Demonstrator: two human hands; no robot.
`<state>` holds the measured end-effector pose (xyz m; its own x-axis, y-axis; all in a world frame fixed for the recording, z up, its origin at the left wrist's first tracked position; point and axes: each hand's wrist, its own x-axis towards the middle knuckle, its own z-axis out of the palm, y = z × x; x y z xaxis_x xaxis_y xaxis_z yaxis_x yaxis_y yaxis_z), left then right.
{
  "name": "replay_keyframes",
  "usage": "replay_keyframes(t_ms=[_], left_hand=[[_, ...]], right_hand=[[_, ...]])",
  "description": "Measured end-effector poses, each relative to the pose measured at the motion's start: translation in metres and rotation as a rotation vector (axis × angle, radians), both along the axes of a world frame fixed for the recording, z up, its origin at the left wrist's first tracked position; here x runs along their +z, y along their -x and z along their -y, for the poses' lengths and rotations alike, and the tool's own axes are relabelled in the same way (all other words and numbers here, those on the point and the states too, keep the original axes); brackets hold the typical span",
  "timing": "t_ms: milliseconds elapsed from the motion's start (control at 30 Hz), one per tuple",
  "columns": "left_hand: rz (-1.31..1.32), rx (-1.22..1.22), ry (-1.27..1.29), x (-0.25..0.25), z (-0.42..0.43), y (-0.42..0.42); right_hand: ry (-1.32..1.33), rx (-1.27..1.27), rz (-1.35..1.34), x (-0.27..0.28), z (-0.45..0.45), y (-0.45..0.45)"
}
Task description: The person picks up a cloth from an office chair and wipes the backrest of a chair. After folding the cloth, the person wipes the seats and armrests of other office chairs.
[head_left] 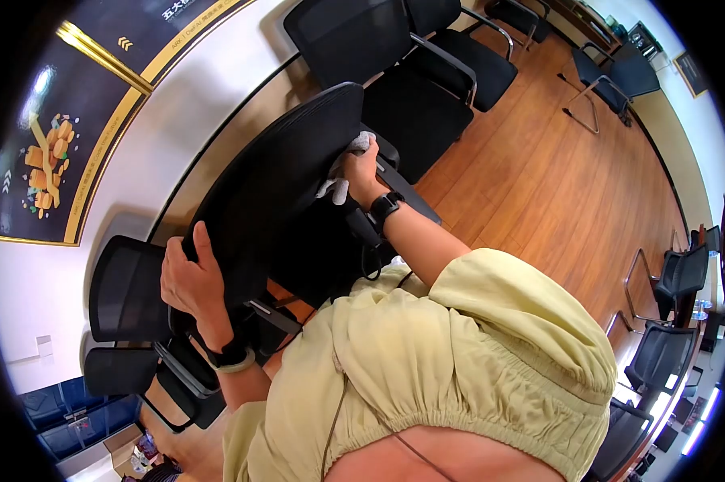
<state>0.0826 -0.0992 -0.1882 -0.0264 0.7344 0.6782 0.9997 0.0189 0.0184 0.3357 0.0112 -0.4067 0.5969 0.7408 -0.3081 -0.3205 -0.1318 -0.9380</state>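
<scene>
A black office chair's backrest stands tilted just in front of my body. My left hand grips its left edge, the thumb on the near face and some fingers hidden behind the edge. On the right, my right hand is closed on a crumpled grey-white cloth. The cloth lies against the lower right part of the backrest, near the black armrest. The chair's seat is mostly in shadow.
Black chairs line the wall ahead, and another chair stands at the left. Framed posters hang on the white wall. Wooden floor stretches right, towards mesh chairs beside a long table.
</scene>
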Motion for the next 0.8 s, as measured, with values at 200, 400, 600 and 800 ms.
replay_keyframes(t_ms=[200,400,600,800], left_hand=[[0.041,0.011,0.067,0.003,-0.001,-0.001],[0.006,-0.022,-0.021,0.0,-0.001,0.0],[0.001,-0.037,-0.037,-0.001,-0.002,0.001],[0.015,-0.044,-0.04,-0.001,-0.001,0.0]], right_hand=[[-0.057,0.086,-0.368,-0.036,-0.02,-0.018],[-0.382,0.182,-0.563,0.014,-0.016,-0.038],[-0.315,0.238,-0.566,0.082,0.003,-0.07],[-0.669,0.189,-0.231,0.168,0.022,-0.092]])
